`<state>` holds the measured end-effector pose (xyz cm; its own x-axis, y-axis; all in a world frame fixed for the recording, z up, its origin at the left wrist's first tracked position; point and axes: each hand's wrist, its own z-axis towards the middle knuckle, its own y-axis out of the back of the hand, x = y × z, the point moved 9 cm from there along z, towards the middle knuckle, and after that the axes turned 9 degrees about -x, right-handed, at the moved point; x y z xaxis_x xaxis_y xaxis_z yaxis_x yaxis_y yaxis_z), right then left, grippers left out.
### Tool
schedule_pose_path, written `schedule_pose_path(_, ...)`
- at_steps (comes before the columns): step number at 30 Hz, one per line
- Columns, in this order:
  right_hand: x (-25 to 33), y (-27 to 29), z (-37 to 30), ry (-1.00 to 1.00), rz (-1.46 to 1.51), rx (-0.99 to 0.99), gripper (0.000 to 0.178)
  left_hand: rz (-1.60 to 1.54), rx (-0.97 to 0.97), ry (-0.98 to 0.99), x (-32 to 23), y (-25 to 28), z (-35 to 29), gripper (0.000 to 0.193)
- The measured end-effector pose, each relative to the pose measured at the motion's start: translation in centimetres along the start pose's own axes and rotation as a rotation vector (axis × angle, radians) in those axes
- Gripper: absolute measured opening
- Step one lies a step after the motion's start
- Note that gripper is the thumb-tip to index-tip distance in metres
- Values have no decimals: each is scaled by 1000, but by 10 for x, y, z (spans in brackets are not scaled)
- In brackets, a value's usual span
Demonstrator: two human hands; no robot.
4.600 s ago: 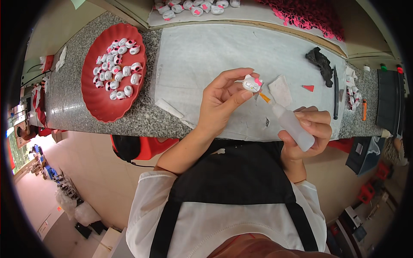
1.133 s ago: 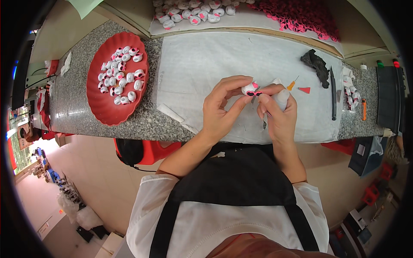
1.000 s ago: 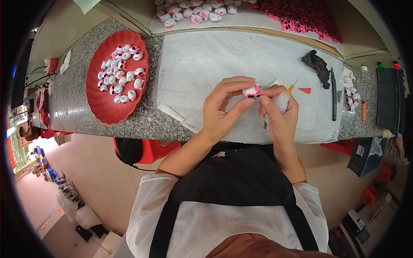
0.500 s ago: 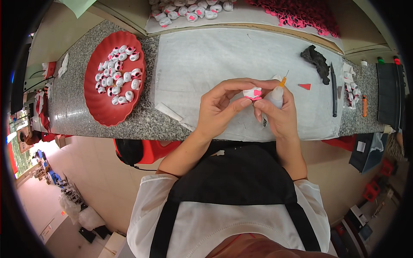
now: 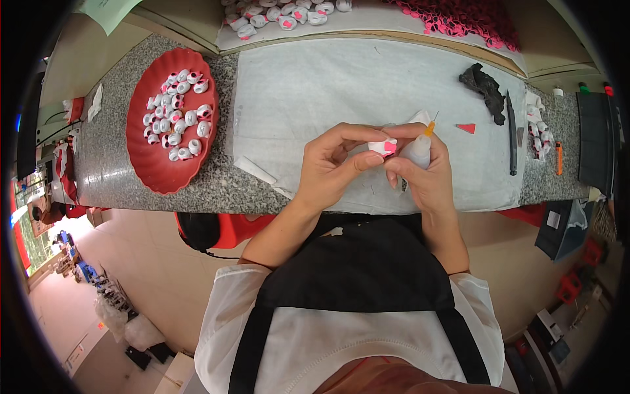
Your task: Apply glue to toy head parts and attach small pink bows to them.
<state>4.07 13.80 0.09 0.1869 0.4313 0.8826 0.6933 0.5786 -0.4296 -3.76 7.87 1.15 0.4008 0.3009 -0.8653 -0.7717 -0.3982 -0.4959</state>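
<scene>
Between thumb and fingers, my left hand [image 5: 333, 164] grips a small white rounded piece [image 5: 382, 148] with a pink patch. My right hand [image 5: 430, 167] is closed around a translucent squeeze bottle [image 5: 417, 152], whose orange needle tip [image 5: 430, 128] points up and away from me. The fingertips of both hands meet near the piece. Both hands are above the white sheet [image 5: 295, 85]. Many similar white and pink pieces [image 5: 177, 102] lie in a red scalloped tray [image 5: 147, 164] to the left.
White pieces [image 5: 287, 23] and a heap of pink parts [image 5: 459, 23] fill the far shelf. On the right lie a crumpled black cloth [image 5: 484, 92], a red triangular scrap [image 5: 466, 128], a dark slim tool [image 5: 512, 138] and an orange pen-like item [image 5: 559, 157]. A folded white strip [image 5: 256, 170] lies left.
The piece has turned in my left fingers, so its pink patch now faces more to the right. The bottle has shifted slightly, still in my right hand.
</scene>
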Motion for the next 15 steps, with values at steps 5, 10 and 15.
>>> schedule_pose_path(5, 3, 6, -1, 44, 21, -63, 24, 11, 2, 43, 3, -6, 0, 21)
schedule_pose_path(10, 5, 7, -2, 81, -26, -23, 22, 58, 30, -24, -1, -7, -1, 18)
schedule_pose_path(15, 6, 6, -4, 92, -40, 3, 21, 52, 40, -5, 2, -7, -2, 17)
